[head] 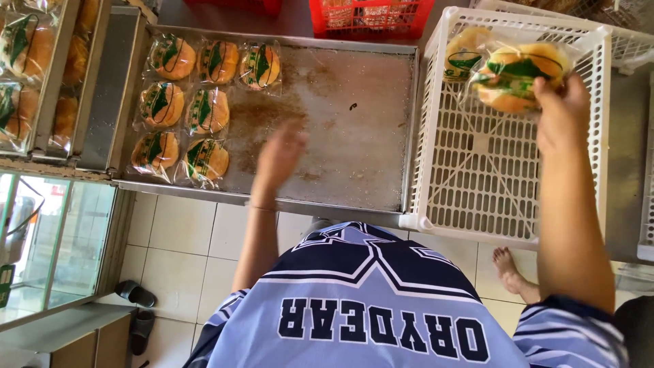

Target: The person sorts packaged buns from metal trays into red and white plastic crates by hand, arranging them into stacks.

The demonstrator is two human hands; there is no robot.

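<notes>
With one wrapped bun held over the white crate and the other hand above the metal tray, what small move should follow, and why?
Probably lower the right hand and release its clear-wrapped round bun with green label into the white plastic lattice crate, beside the wrapped bun already lying there. The hand is already over the crate, and the empty left hand hovers over the metal tray near the remaining wrapped buns.

Seven wrapped buns (185, 112) lie on the metal tray (354, 129), in rows of three, two and two. One white plastic crate (477, 170) to the side, with two more wrapped buns (504, 75) at its top corner, one of them under a hand; two red crates (371, 17) at the top edge, second only partly seen. Two hands (279, 157) counted, one bare foot (507, 269) on the tiles, one pair of dark sandals (136, 307); buns in the rack at left too hidden to count.
</notes>
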